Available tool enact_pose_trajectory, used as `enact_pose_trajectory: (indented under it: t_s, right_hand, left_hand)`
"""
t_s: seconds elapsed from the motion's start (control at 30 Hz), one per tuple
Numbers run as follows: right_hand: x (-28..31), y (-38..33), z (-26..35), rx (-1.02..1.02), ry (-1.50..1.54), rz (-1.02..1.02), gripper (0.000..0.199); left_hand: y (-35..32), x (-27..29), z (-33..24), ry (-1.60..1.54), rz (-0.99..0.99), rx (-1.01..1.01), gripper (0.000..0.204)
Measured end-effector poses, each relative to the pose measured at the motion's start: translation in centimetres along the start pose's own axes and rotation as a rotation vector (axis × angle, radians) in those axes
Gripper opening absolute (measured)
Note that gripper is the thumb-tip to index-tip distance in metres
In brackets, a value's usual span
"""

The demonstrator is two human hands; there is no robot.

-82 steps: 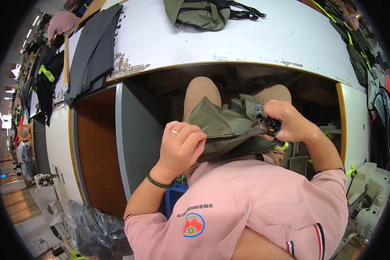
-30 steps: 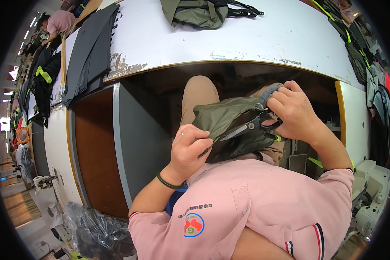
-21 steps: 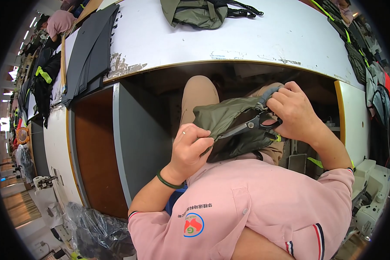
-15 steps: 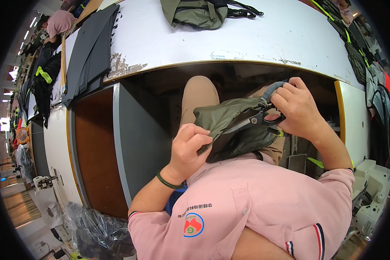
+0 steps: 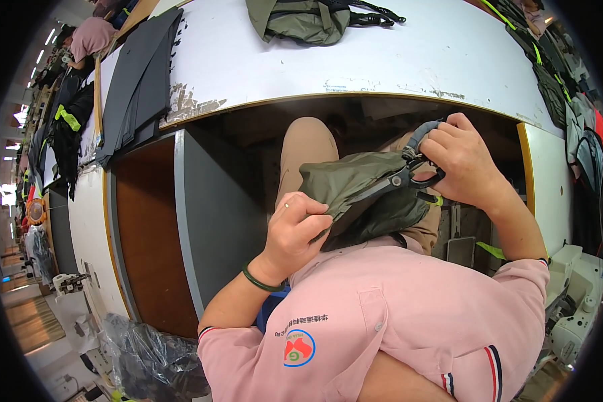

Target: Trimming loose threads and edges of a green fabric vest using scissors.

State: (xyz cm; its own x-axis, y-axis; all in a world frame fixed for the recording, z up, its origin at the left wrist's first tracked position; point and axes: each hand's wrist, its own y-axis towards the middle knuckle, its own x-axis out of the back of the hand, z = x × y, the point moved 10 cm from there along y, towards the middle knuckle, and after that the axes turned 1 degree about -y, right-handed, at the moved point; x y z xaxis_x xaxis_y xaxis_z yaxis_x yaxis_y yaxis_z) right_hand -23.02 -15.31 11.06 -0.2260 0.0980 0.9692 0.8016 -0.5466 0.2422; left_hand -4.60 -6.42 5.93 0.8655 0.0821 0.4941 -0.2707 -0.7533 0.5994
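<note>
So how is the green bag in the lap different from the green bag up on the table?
The bag in the lap is held by both hands: the left hand pinches its edge, and the right hand works scissors against it. The bag on the table lies alone, untouched. The lap bag is bunched up; the table bag lies spread out with black straps showing. Both are the same olive green cloth.

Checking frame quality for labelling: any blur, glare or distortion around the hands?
Head view: strong fisheye, the white table edge bows and the corners go black; both hands and the scissors are sharp; the olive bag sits in shade under the table; no glare.
</note>
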Motion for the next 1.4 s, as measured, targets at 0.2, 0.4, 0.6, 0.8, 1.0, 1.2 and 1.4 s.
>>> enact_pose_trajectory:
  t_s: [0.2,0.4,0.6,0.8,1.0,1.2,1.4]
  right_hand:
    - [-0.5,0.1,0.9,0.049,0.061,0.029,0.033]
    - [-1.0,0.2,1.0,0.043,0.081,0.041,0.033]
    - [-0.8,0.3,1.3,0.062,0.044,0.030,0.033]
    - [-1.1,0.1,1.0,0.059,0.040,0.031,0.032]
    - [-1.9,-0.2,0.8,0.046,0.103,0.059,0.031]
    - [-2.0,-0.1,0.9,0.058,0.113,0.069,0.030]
    - [-2.7,-0.3,0.6,0.024,0.138,0.108,0.032]
  left_hand:
    - [0.0,-0.2,-0.4,0.008,0.008,-0.035,0.032]
    - [0.0,-0.3,-0.8,0.031,0.026,-0.066,0.034]
    - [0.0,-0.4,-0.8,0.027,0.034,-0.066,0.034]
    - [0.0,-0.4,-0.9,0.012,0.040,-0.064,0.035]
    - [-0.1,-0.3,-0.5,-0.001,0.019,-0.058,0.035]
    - [-0.2,-0.2,-0.7,0.007,0.032,-0.047,0.034]
    - [0.0,-0.2,-0.7,0.005,0.037,-0.059,0.033]
